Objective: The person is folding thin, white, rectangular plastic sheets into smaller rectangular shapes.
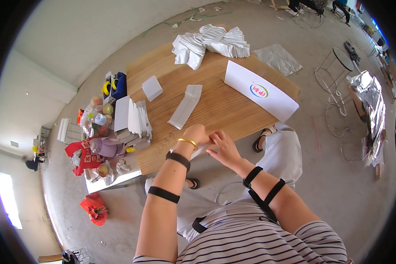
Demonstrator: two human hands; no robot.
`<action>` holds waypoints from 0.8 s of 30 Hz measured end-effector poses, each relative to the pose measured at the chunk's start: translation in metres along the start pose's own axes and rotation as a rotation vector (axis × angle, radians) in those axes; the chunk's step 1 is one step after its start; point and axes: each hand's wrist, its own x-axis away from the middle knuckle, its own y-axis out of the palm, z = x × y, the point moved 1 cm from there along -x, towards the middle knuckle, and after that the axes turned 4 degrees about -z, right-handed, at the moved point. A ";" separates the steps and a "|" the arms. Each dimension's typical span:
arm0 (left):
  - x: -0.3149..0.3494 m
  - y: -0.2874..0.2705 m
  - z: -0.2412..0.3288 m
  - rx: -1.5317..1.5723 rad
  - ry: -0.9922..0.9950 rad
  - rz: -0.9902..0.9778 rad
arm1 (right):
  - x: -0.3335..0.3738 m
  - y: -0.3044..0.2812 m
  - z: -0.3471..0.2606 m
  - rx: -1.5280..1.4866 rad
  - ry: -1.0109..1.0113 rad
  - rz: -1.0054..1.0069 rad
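At the near edge of the wooden table, my left hand and my right hand meet with fingertips together. Both are closed on a piece of white paper, mostly hidden under them; its pale edge shows below my left fingers. Just beyond my left hand lies a long, folded off-white paper piece, flat on the wood. Farther left is a small white folded paper. To the right, a wide white paper sheet with a coloured oval print curves up along the table's edge.
Piles of white folded paper sit at the table's far end. More upright white pieces stand on the left, beside a blue tape box, a lilac cap and a red bag. Wire stools stand on the right.
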 end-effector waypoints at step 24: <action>0.015 0.100 -0.017 1.096 0.348 0.884 | -0.026 -0.004 0.056 -0.119 0.136 -0.140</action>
